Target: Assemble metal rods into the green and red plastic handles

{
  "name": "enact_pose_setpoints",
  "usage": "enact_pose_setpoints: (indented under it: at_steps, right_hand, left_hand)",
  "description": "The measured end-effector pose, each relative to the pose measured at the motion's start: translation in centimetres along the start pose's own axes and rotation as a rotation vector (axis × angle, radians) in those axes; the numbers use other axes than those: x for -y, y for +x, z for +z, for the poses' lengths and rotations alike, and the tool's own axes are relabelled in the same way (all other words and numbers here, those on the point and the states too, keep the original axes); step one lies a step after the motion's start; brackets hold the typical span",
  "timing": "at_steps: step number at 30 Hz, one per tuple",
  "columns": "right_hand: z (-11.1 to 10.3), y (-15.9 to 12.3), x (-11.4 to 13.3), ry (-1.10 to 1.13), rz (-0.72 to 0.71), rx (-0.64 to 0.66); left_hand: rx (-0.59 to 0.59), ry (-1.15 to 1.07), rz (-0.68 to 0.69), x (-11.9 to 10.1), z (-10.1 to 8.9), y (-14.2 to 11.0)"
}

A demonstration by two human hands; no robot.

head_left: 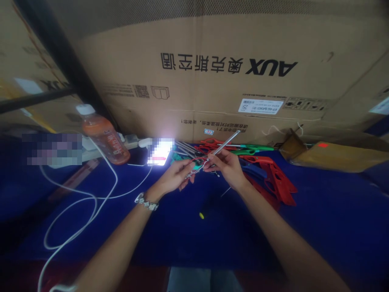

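My left hand (pixel 175 175) and my right hand (pixel 226 165) meet above a blue-covered table (pixel 319 227). Both are closed on a small tool with a green grip and a thin metal rod (pixel 225 143) that points up and to the right. My left fingers pinch the green end (pixel 198 164); my right fingers grip the rod's base. A watch sits on my left wrist. Below the hands a dark screwdriver with a yellow tip (pixel 209 207) lies on the cloth.
Red and green plastic-handled tools (pixel 270 174) lie piled right of my hands. A lit phone (pixel 160 152), an orange drink bottle (pixel 105 136), a power strip and white cables (pixel 82 211) are at left. A big cardboard box (pixel 212 73) forms the back wall.
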State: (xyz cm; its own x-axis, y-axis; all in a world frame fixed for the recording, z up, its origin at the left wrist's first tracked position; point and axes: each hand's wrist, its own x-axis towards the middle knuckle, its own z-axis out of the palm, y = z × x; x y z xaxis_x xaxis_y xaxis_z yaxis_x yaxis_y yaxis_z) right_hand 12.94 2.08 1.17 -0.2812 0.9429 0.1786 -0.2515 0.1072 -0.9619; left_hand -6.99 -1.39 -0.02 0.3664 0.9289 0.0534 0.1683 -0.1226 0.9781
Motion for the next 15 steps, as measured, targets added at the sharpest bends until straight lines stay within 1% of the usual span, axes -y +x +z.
enact_pose_setpoints:
  at_steps: [5,8,15]
  right_hand:
    - [-0.04,0.22,-0.23,-0.001,-0.004,-0.019]
    - [-0.09,0.26,-0.34,-0.011,-0.005,-0.016]
    - [-0.09,0.34,-0.53,-0.013,-0.007,-0.011]
  left_hand:
    - [0.032,0.013,-0.003,0.27,-0.06,0.13]
    - [0.011,0.048,-0.035,0.37,0.02,0.23]
    - [0.013,0.081,-0.024,0.35,-0.01,0.34]
